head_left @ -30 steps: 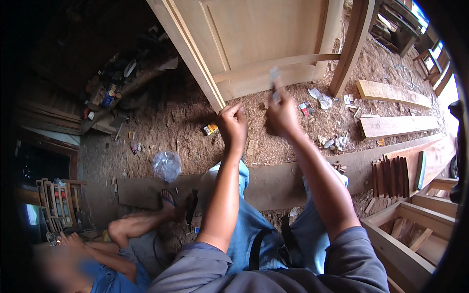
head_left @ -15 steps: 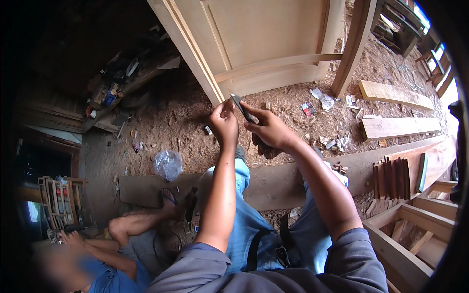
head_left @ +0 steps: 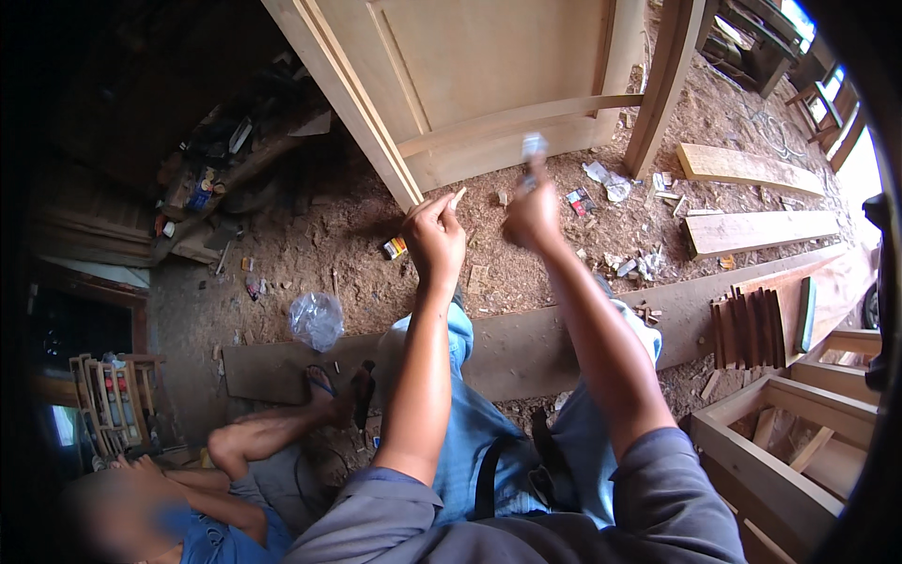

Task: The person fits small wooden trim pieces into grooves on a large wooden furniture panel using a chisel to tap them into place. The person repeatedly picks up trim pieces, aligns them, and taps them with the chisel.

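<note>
My left hand (head_left: 434,240) is closed, its thumb and fingers pinching a small pale wood sliver (head_left: 458,198). It is close to the lower end of an upright door-frame post (head_left: 371,132). To its right, my right hand (head_left: 533,214) is closed around a metal tool (head_left: 534,148) whose shiny end points away from me. Motion blurs this hand and the tool, so the tool's exact kind is unclear. The tool and the sliver are apart. Beyond both hands stands a pale panelled wooden door (head_left: 470,75) within the frame, crossed low down by a wooden strip (head_left: 526,117).
Shavings and scraps cover the ground. A plastic bag (head_left: 317,321) and a small box (head_left: 395,247) lie there. A long board (head_left: 507,352) runs near my legs. Planks (head_left: 761,230) and a wooden frame (head_left: 752,451) are at right. Another person (head_left: 225,526) sits at lower left.
My right hand has moved away from the left hand, swinging the tool forward and right. The left hand stays nearly in place; the sliver in it now shows clearly.
</note>
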`<state>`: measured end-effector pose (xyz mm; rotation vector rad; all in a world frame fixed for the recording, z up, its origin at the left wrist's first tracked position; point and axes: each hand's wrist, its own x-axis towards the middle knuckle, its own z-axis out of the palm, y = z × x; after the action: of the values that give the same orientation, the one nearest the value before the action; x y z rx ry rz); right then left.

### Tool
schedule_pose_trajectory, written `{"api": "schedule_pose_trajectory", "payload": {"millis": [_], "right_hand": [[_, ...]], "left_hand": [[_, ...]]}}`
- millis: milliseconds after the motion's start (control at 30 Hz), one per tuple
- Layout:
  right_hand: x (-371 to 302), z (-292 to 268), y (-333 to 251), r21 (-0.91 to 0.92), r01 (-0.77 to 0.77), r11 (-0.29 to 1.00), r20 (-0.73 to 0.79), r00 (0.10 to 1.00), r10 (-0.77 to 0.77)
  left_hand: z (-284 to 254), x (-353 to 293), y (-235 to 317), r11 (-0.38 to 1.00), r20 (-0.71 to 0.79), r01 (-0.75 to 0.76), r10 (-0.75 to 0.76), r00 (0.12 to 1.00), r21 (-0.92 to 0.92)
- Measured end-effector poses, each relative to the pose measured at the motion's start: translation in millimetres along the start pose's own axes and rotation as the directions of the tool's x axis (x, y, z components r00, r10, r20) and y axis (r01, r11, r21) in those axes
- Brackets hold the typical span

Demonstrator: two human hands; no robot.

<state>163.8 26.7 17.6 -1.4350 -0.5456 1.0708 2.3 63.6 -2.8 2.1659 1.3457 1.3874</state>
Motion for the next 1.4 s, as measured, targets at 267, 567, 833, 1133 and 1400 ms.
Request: {"api": "schedule_pose_trajectory", "payload": {"millis": [267,567,833,1133,1400], "right_hand": [[-17.1,-8.0,-8.0,-0.127,0.119,0.985,0.427,0.903,-0.054],[-46.4,15.2,-9.2,-0.3,0.332,0.895,0.619,0.781,-0.082],[-14.9,4.4,-33.4,-0.063,0.029,0.998,-0.155,0.987,-0.038],[-34.8,1.7,-11.1,-0.215,0.134,0.967,0.548,0.837,0.006],[-49.1,19.9,1.8,-0.526,0.372,0.765,0.462,0.88,-0.111]], "left_hand": [[-11.7,11.4,2.7,0.495,0.256,0.588,-0.584,0.77,-0.64],[-6.6,14.3,-3.0,0.426,0.216,0.604,-0.668,0.712,-0.674],[-6.5,7.2,2.0,0.695,0.227,0.529,-0.485,0.845,-0.486],[-12.9,15.2,1.2,0.544,0.196,0.555,-0.58,0.791,-0.629],[4.9,17.2,-4.8,0.879,0.014,0.382,-0.395,0.919,-0.285]]}}
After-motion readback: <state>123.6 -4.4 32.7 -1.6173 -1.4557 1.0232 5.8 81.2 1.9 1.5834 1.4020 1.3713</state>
